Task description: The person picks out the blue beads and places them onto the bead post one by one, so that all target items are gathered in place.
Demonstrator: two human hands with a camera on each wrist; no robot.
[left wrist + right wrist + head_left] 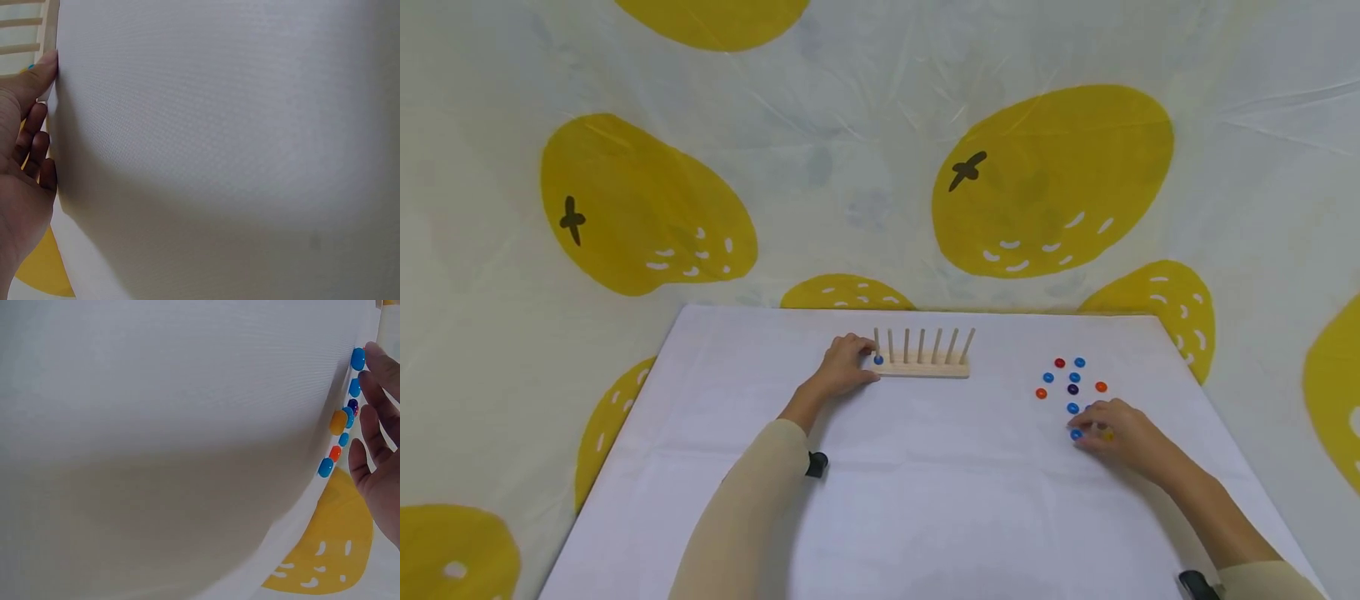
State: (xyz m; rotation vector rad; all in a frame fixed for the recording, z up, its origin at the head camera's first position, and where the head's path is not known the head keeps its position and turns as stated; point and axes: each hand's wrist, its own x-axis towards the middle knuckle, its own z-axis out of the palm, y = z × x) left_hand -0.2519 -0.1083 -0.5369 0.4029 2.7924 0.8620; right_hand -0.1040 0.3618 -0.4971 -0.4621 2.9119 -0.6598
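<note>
At the back of the table a wooden peg rack (925,369) stands with several upright pegs in a row. A blue bead (878,360) sits at the bottom of its leftmost peg. My left hand (846,364) grips the rack's left end, thumb at the front edge and fingers at the far side. The left wrist view has the thumb (46,62) against the rack's end. To the right, my right hand (1116,433) hovers low over loose beads, thumb and index finger apart around a blue bead (1077,435) on the table. A yellow bead (1108,435) shows beneath that hand.
Several more beads lie scattered beyond the right hand, including a red bead (1060,362), an orange bead (1101,387) and a dark purple bead (1072,389). A white cloth (925,500) covers the table. Behind its far edge hangs a curtain (850,167) with yellow fruit shapes.
</note>
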